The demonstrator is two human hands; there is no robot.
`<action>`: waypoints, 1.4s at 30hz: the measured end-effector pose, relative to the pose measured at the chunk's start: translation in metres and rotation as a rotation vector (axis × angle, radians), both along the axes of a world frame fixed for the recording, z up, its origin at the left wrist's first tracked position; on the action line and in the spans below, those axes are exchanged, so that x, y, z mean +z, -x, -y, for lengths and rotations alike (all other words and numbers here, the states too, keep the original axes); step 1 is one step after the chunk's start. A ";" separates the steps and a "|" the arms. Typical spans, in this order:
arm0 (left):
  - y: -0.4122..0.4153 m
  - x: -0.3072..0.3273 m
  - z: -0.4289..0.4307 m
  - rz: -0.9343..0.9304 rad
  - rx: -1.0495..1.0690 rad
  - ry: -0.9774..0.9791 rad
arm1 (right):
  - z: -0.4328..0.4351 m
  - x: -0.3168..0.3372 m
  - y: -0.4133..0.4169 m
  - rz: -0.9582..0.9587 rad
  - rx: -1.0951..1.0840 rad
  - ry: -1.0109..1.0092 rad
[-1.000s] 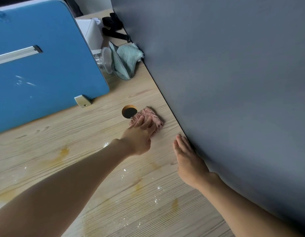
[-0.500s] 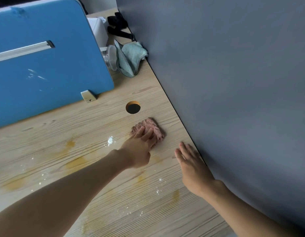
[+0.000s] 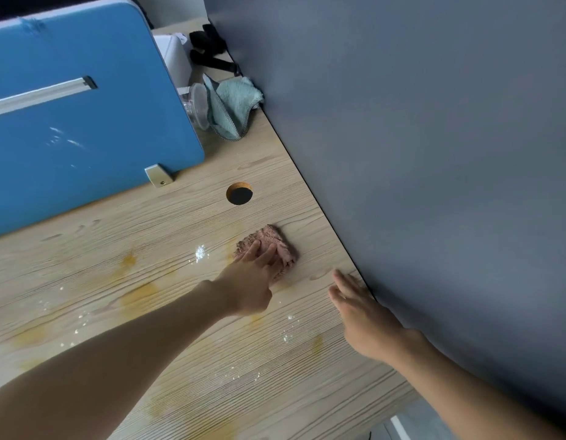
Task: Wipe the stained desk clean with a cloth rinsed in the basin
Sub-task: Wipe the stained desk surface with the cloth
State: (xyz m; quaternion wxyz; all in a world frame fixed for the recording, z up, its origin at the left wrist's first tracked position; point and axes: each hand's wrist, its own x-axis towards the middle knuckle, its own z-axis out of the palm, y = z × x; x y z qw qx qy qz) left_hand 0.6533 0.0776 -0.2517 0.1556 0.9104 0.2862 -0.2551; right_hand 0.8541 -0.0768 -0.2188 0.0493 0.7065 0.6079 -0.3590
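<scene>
Our left hand (image 3: 248, 289) presses the pink cloth (image 3: 266, 238) flat under straight fingers, centre frame on the desk (image 3: 180, 223). Most yellow stains (image 3: 138, 293) lie toward the lower left of it, alongside our left forearm. Our right hand (image 3: 361, 315), fingers straight, lies farther off by the grey partition (image 3: 434, 154).

Starting on the tabletop (image 3: 85, 255): pale wood grain, matt, finely ridged, blotched with yellow stains (image 3: 139, 293) and dusted with white powder (image 3: 199, 250). On to the pink cloth (image 3: 275, 239), fuzzy terry, looking damp. Up to a smooth blue panel (image 3: 100, 128) with a faint sheen, brushed metal strip (image 3: 37, 95), metal bracket (image 3: 158, 176). Beyond, fluffy teal cloth (image 3: 234, 106) against a clear glossy plastic jar (image 3: 196, 106). Alongside, a matt grey partition (image 3: 434, 154).
</scene>
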 end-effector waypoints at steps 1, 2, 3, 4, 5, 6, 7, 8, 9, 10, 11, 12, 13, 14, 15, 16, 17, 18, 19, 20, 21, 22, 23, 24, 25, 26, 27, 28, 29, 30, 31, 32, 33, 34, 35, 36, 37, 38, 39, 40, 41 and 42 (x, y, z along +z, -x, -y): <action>-0.004 0.002 -0.002 0.002 0.010 -0.004 | 0.000 -0.001 -0.001 -0.005 -0.010 0.016; -0.012 0.004 -0.004 0.018 0.017 -0.010 | -0.002 -0.002 -0.003 -0.008 -0.013 0.028; -0.020 0.007 -0.007 0.035 0.033 -0.008 | -0.004 -0.001 -0.003 -0.012 -0.012 0.041; -0.027 0.011 -0.008 0.044 0.055 -0.002 | -0.005 0.000 -0.002 -0.012 -0.014 0.049; -0.032 0.013 -0.007 0.049 0.086 -0.001 | -0.006 0.001 -0.001 -0.006 -0.014 0.049; -0.033 0.015 -0.003 0.054 0.111 0.003 | -0.006 0.001 0.000 0.001 -0.009 0.050; -0.030 0.017 0.004 0.056 0.116 0.012 | -0.005 0.001 0.001 0.003 -0.008 0.051; -0.024 0.020 0.012 0.051 0.101 0.016 | -0.006 0.001 0.001 0.007 -0.008 0.050; -0.017 0.020 0.020 0.037 0.071 0.010 | -0.006 0.001 -0.001 0.018 0.000 0.048; -0.011 0.020 0.027 0.023 0.046 0.009 | -0.005 0.000 -0.002 0.028 0.012 0.046; -0.007 0.020 0.032 0.017 0.035 0.014 | -0.003 0.000 -0.003 0.035 0.023 0.048; -0.005 0.019 0.032 0.019 0.036 0.016 | -0.001 0.000 -0.003 0.044 0.029 0.050; -0.007 0.019 0.030 0.025 0.040 0.013 | 0.003 -0.002 -0.002 0.056 0.028 0.051; -0.011 0.018 0.027 0.036 0.042 0.009 | 0.005 -0.003 -0.002 0.065 0.025 0.051; -0.016 0.018 0.025 0.047 0.045 0.007 | 0.007 -0.005 0.000 0.070 0.028 0.053; -0.019 0.018 0.023 0.059 0.055 0.006 | 0.007 -0.005 0.002 0.071 0.029 0.062; -0.021 0.017 0.021 0.068 0.071 0.006 | 0.007 -0.006 0.003 0.074 0.026 0.075; -0.022 0.016 0.022 0.075 0.088 0.005 | 0.005 -0.006 0.003 0.077 0.024 0.085; -0.021 0.016 0.026 0.074 0.097 0.012 | 0.004 -0.005 0.004 0.073 0.023 0.092; -0.018 0.017 0.031 0.070 0.095 0.020 | 0.003 -0.004 0.003 0.067 0.024 0.094; -0.014 0.017 0.036 0.061 0.083 0.022 | 0.003 -0.004 0.002 0.063 0.024 0.093; -0.010 0.017 0.041 0.048 0.065 0.020 | 0.005 -0.004 0.000 0.059 0.025 0.092; -0.007 0.017 0.046 0.031 0.050 0.024 | 0.007 -0.003 -0.002 0.052 0.031 0.095; -0.005 0.019 0.049 0.018 0.044 0.030 | 0.010 -0.002 -0.003 0.052 0.039 0.098; -0.005 0.020 0.049 0.011 0.040 0.030 | 0.014 -0.002 -0.004 0.058 0.045 0.100; -0.007 0.021 0.048 0.008 0.034 0.024 | 0.018 -0.002 -0.005 0.063 0.045 0.103; -0.011 0.021 0.046 0.007 0.029 0.019 | 0.022 -0.001 -0.006 0.062 0.045 0.107; -0.015 0.021 0.043 0.017 0.031 0.019 | 0.023 0.000 -0.006 0.055 0.051 0.115; -0.018 0.020 0.040 0.033 0.042 0.021 | 0.024 0.001 -0.005 0.045 0.052 0.124; -0.021 0.019 0.037 0.058 0.059 0.017 | 0.023 0.001 -0.004 0.040 0.041 0.124; -0.023 0.017 0.036 0.081 0.072 0.010 | 0.021 0.001 -0.005 0.040 0.030 0.123; -0.022 0.015 0.038 0.097 0.080 0.013 | 0.020 0.002 -0.005 0.041 0.029 0.123; -0.019 0.016 0.044 0.104 0.081 0.023 | 0.019 0.002 -0.006 0.040 0.036 0.128; -0.013 0.016 0.052 0.101 0.074 0.032 | 0.018 0.001 -0.006 0.038 0.040 0.128; -0.005 0.016 0.062 0.090 0.067 0.037 | 0.019 0.000 -0.007 0.039 0.046 0.125; 0.003 0.016 0.071 0.077 0.056 0.039 | 0.020 0.000 -0.009 0.041 0.051 0.120; 0.009 0.016 0.080 0.064 0.049 0.040 | 0.022 0.000 -0.009 0.041 0.060 0.120; 0.013 0.017 0.084 0.051 0.048 0.037 | 0.025 0.000 -0.009 0.043 0.073 0.125; 0.014 0.018 0.085 0.044 0.053 0.029 | 0.029 0.001 -0.009 0.043 0.084 0.131; 0.010 0.019 0.085 0.045 0.056 0.017 | 0.035 0.001 -0.009 0.045 0.093 0.137; 0.003 0.020 0.083 0.052 0.052 0.004 | 0.039 0.001 -0.008 0.048 0.107 0.139; -0.004 0.022 0.081 0.059 0.048 -0.006 | 0.042 0.002 -0.007 0.050 0.123 0.139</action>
